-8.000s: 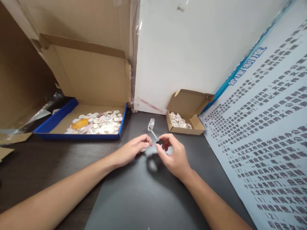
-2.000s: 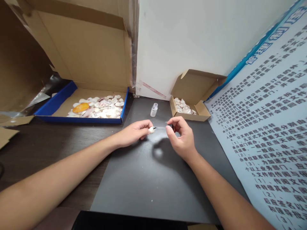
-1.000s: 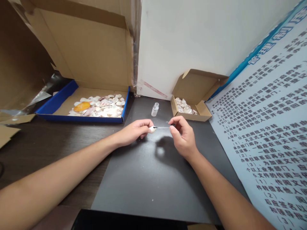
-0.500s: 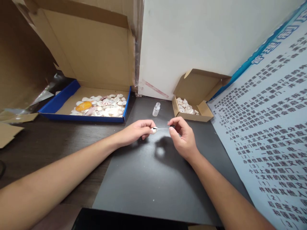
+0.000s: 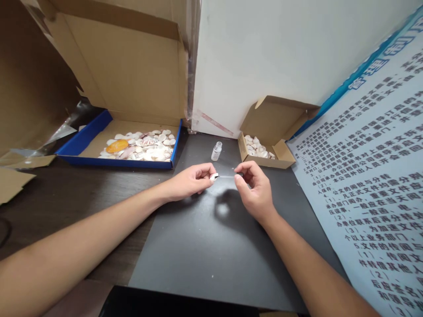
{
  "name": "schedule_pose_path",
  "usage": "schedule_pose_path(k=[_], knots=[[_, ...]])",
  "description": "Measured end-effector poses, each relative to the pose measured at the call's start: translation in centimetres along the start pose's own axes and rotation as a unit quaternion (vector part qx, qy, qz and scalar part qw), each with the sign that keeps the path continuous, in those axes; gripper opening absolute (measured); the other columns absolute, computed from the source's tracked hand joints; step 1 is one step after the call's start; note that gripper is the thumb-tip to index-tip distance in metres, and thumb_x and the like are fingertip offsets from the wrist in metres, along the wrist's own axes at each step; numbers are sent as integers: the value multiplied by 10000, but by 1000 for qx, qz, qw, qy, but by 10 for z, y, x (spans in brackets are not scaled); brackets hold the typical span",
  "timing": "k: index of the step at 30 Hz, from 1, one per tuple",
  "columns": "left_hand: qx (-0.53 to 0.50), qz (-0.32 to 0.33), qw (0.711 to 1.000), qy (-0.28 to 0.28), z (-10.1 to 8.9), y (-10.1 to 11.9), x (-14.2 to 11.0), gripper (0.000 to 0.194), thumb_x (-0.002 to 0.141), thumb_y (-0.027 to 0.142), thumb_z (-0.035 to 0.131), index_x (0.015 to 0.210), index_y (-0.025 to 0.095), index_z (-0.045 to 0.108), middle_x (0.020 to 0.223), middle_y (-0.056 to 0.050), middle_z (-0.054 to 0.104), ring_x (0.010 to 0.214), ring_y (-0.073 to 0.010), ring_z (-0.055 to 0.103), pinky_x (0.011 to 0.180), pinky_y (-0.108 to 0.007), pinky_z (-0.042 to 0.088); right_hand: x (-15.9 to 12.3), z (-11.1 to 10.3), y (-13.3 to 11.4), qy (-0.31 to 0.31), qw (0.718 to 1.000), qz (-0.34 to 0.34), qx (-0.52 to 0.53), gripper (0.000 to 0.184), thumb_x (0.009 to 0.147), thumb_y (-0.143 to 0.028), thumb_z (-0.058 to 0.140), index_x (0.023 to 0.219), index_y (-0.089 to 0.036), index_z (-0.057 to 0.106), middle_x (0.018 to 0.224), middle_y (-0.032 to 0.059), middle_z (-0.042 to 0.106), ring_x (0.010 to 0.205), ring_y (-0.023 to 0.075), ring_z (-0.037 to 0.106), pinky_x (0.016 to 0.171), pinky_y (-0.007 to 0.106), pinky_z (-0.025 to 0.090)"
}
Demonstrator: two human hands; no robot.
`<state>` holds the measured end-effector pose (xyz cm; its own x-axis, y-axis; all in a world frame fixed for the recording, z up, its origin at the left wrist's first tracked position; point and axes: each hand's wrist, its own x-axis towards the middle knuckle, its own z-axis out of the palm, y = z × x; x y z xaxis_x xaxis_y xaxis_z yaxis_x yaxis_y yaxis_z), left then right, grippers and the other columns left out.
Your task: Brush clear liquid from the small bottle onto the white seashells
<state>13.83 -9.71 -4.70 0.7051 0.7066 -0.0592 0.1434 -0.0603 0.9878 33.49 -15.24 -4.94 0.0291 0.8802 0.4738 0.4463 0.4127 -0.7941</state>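
Observation:
Between the thumb and fingers of my left hand (image 5: 193, 181) is a small white seashell (image 5: 214, 177). My right hand (image 5: 254, 187) is closed on a brush applicator (image 5: 226, 177), gripping its black end. The applicator's thin, clear stem points left, and its dark tip touches or nearly touches the shell. Just beyond my hands, an uncapped small glass bottle (image 5: 217, 151) with a white label stands upright on the dark grey mat (image 5: 185, 246).
At the back left, a blue-edged cardboard box (image 5: 115, 162) holds many shells and an orange one (image 5: 117, 146). A smaller open carton (image 5: 286, 153) of shells (image 5: 257, 147) stands back right. A printed poster (image 5: 373, 176) slopes along the right side.
The shell has turned in my left fingers, so its ribbed face shows less. My right hand still holds the applicator against or very near it. The view has shifted slightly.

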Motion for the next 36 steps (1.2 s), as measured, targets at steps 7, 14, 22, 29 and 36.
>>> schedule_pose_path(k=[7,14,22,29,36], knots=[[23,-5,1000,-9,1,-2,0,180,853,334,559,848,172,480,585,77,406,518,-58,332,511,-184,280,-2,0,-1,-10,999,-20,27,48,836,-218,561,880,-209,543,716,-29,522,571,108,440,524,242,373],[31,-8,999,-4,1,-1,0,176,844,329,559,848,172,477,581,77,410,507,-54,338,506,-182,286,-1,1,-4,30,999,-13,-3,42,829,-219,570,851,-211,535,680,-37,500,548,104,424,510,240,366],[28,-14,999,-9,1,0,-1,183,843,339,567,847,176,486,579,79,407,509,-57,343,511,-188,295,-2,1,-1,42,999,-1,-7,68,839,-216,598,853,-213,532,671,-43,477,561,104,420,520,235,373],[24,-20,1000,-2,1,0,0,196,850,349,564,852,174,475,578,81,407,514,-60,344,515,-192,293,-2,3,-1,-2,1000,0,19,49,862,-228,579,876,-207,537,669,-46,476,550,99,411,513,232,359],[-5,-28,1000,12,1,-2,2,247,853,401,564,855,170,477,605,68,428,533,-68,384,522,-198,314,-1,2,-1,16,1000,-13,14,35,884,-229,556,898,-208,532,674,-49,472,541,95,412,504,227,356]])
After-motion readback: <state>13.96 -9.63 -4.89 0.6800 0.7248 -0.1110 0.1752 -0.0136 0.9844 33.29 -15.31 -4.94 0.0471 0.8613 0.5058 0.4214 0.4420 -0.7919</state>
